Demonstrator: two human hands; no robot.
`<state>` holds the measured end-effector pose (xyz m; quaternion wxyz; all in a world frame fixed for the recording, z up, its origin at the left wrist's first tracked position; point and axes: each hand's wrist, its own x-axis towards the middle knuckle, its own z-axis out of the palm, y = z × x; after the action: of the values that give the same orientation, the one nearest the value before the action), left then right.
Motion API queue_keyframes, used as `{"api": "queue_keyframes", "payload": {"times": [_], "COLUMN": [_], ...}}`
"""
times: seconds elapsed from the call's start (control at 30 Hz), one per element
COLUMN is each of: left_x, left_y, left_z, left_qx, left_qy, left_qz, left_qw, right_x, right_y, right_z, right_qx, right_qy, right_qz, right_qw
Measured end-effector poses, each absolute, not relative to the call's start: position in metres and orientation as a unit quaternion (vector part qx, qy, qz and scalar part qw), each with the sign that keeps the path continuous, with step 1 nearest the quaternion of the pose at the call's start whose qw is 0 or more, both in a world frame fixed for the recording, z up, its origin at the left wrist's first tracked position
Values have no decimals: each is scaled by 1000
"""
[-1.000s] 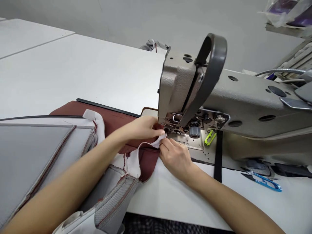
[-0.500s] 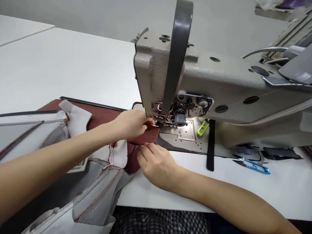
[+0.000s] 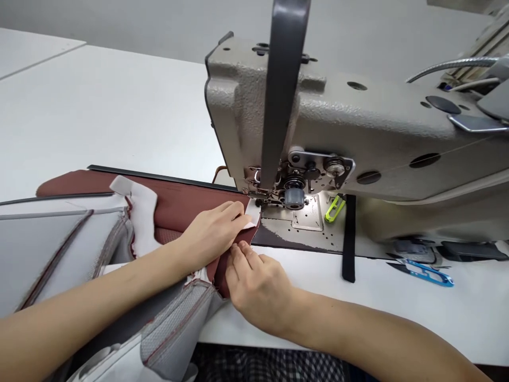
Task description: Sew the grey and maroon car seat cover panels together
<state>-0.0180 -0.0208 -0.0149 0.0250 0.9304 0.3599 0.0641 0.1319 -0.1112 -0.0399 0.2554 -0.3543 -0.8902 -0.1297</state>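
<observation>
A dark red upholstery cover with a white and grey backing lies on the table, its right end by the needle area of the sewing machine. My left hand pinches the cover's edge, where a white underside flap is folded up. Just below it, my right hand grips the red edge, fingers curled and close to the left hand's fingertips. The fingertips of both hands are partly hidden. A grey mesh piece and sewn panels hang toward my body.
Yellow-green thread snips lie on the machine bed. A black strip sits beside them. Blue thread snips rest on the white table to the right. The machine head rises close above the hands.
My left hand has drawn back from the needle area toward my right hand, and the white flap now shows. More of the red cover is visible at left. My right hand stays near its place.
</observation>
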Motion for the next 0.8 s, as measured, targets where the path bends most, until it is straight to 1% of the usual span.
{"api": "queue_keyframes", "payload": {"times": [0.2, 0.37, 0.47, 0.63, 0.7, 0.8], "left_x": [-19, -15, -13, -19, -21, -20], "left_y": [-22, -10, -2, -5, -8, -7], "left_z": [-26, -27, -23, -8, -6, -9], "left_qx": [936, 936, 933, 916, 923, 938], "left_qy": [327, 320, 329, 362, 344, 315], "left_qz": [129, 139, 146, 154, 142, 120], "left_qw": [-33, -47, -23, 82, 95, 78], "right_x": [130, 134, 136, 139, 140, 140], "right_y": [-111, -101, -93, -91, -93, -91], "right_z": [-40, -42, -45, -49, -49, -48], "right_qx": [-362, -367, -382, -369, -373, -390], "right_qy": [-886, -890, -887, -901, -903, -902], "right_qz": [-118, -116, -113, -95, -79, -59], "right_qw": [265, 245, 236, 209, 199, 178]}}
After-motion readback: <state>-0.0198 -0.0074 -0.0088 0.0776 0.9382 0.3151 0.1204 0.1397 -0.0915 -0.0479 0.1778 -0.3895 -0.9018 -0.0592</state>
